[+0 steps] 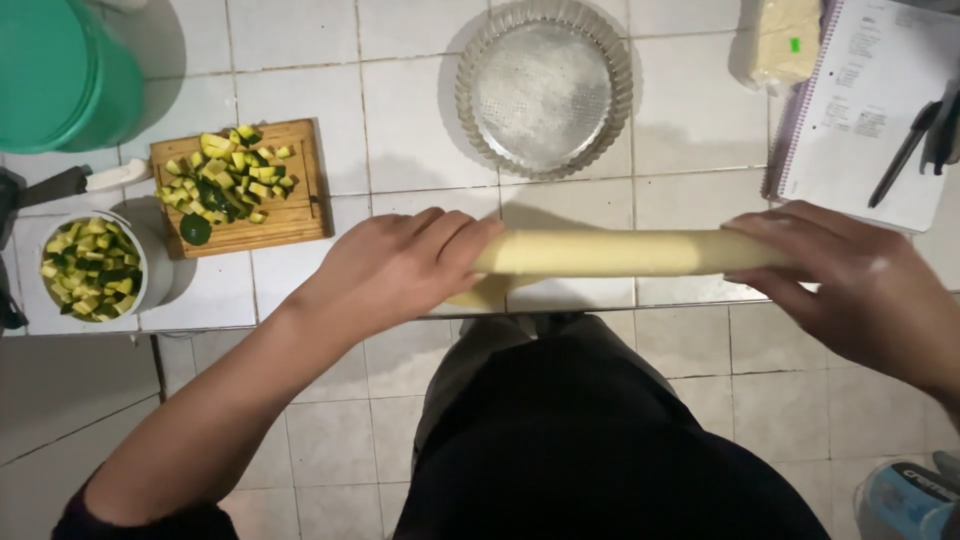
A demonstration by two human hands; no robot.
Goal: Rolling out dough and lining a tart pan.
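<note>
We see a pale yellow roll of dough (620, 252) over a white tiled table (400, 90) with grey grout lines. The brown wooden cutting board (290, 215) carries green and yellowish diced courgette (228, 175). The round fluted tart tin (544, 85) looks silvery, dusted white; the plastic bucket (60, 70) is teal.

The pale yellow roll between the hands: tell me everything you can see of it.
The pale yellow roll is a long, smooth, matte cylinder, seemingly dough wound on a pin. It lies level, across the view, above the tiled counter's front edge. The left hand covers one end, the right hand the other. A loose flap hangs beneath near the left hand. The fluted tart pan sits beyond it, apart.
</note>
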